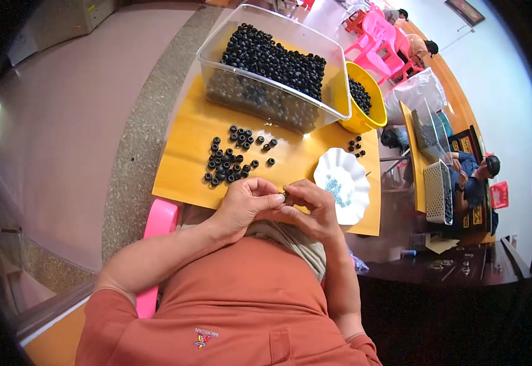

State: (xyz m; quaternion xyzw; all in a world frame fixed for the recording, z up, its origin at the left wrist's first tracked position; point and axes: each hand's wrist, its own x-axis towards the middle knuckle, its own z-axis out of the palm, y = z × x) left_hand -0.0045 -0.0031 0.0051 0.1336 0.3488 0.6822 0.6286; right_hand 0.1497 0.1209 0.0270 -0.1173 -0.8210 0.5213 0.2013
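My left hand (246,204) and my right hand (312,208) meet over the near edge of the yellow-brown tabletop (183,140), fingertips pinched together. Between them is a small dark part (286,195), mostly covered by the fingers. Just beyond my left hand lie loose black ring-shaped parts (223,161), each with a round hole. To the right of my right hand sits a white scalloped dish (360,177) holding tiny pale blue pieces (337,191). Several more black parts (355,146) lie behind the dish.
A large clear plastic bin (266,110) full of black parts stands at the table's far side. Beside it is a yellow bucket (377,114) with more. Pink chairs (379,46) are stacked beyond. At the right, another person (476,180) sits by a white perforated basket (438,192).
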